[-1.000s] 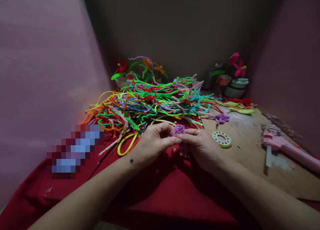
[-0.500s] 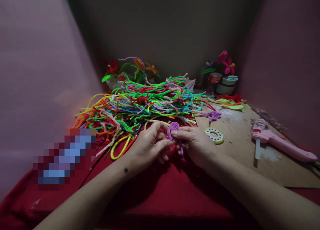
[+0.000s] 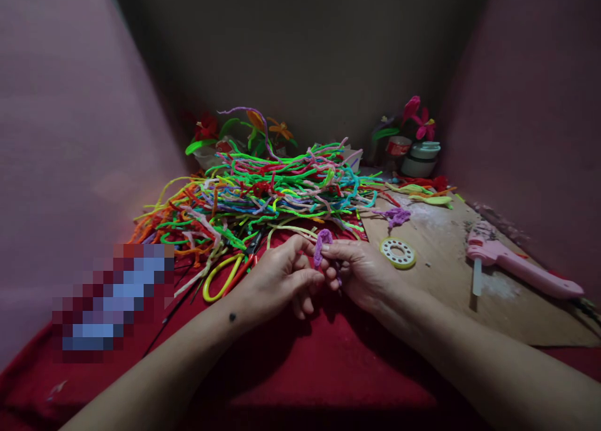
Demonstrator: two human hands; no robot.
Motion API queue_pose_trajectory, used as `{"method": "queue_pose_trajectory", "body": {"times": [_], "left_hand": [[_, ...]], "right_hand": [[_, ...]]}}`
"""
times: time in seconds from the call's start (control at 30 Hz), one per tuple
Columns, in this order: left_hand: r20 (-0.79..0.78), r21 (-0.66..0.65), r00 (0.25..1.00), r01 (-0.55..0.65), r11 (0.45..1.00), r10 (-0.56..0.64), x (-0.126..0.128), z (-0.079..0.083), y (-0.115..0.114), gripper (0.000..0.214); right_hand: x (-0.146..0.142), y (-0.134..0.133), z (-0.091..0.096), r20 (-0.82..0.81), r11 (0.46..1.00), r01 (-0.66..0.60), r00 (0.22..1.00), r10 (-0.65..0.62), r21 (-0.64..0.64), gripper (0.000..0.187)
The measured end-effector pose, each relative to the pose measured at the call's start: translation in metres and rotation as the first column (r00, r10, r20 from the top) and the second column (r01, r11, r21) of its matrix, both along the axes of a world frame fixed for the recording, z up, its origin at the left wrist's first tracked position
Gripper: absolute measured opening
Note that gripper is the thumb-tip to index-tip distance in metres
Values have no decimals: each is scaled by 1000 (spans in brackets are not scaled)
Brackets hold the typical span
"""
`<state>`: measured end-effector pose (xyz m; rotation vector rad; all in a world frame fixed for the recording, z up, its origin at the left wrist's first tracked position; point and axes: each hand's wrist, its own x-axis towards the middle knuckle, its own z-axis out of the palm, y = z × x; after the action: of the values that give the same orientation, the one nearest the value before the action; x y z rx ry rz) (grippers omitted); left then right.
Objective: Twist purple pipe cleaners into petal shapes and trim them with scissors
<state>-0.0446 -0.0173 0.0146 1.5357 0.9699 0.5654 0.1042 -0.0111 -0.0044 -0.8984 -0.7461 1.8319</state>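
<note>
My left hand and my right hand meet over the red cloth, both pinching a small purple pipe-cleaner loop between thumb and fingers. The loop stands on edge between my fingertips, with a short tail hanging below the right hand. Just behind it lies a big heap of multicoloured pipe cleaners. Yellow-handled scissors rest to the left of my left hand.
A wooden board at right carries a white ring spool, a purple pipe-cleaner piece and a pink glue gun. Pipe-cleaner flowers in pots stand at the back corners. Walls close in on both sides.
Both hands have drifted slightly left and toward me with the purple piece. The loop has turned from flat and round to narrower, standing on edge.
</note>
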Motion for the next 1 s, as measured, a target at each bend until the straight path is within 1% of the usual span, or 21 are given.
{"method": "queue_pose_trajectory", "body": {"times": [0.07, 0.2, 0.27, 0.33, 0.47, 0.57, 0.67, 0.73, 0.83, 0.9, 1.0], "left_hand": [[22, -26, 999, -35, 999, 36, 0, 4, 0, 22], [-9, -43, 994, -105, 994, 105, 2, 12, -1, 21], [-16, -58, 993, -115, 992, 114, 1, 13, -2, 23], [-27, -57, 994, -110, 992, 108, 1, 12, -2, 24], [-24, -67, 994, -109, 992, 108, 1, 11, -2, 19], [3, -148, 993, -119, 982, 120, 2, 12, -2, 15], [86, -197, 990, -97, 976, 116, 2, 13, -1, 14], [133, -192, 983, -101, 976, 128, 0, 12, 0, 14], [174, -153, 966, -163, 975, 189, -4, 12, 2, 16], [188, -125, 954, -211, 970, 232, -6, 12, 3, 16], [174, -94, 950, -247, 964, 260, -10, 13, 5, 17]], "right_hand": [[0, 0, 1, 7, 999, -2, 1000, 2, 41, 8], [2, -1, 3, 44, 990, 2, 999, -9, 142, 9], [4, 0, 3, 62, 978, 8, 998, -21, 208, 11], [6, 1, 2, 89, 969, 31, 995, -54, 245, 17], [6, 4, -2, 134, 969, 49, 987, -84, 244, 27], [5, 5, -3, 78, 975, 66, 993, -84, 210, 26], [5, 5, -2, 44, 976, 38, 998, -49, 217, 26], [5, 5, 0, 21, 974, 12, 1000, -17, 228, 26], [6, 3, 4, 0, 968, -18, 1000, 18, 252, 25], [7, 1, 6, 52, 963, -44, 998, 31, 264, 21], [7, -2, 8, 228, 965, -110, 972, 55, 238, 15]]}}
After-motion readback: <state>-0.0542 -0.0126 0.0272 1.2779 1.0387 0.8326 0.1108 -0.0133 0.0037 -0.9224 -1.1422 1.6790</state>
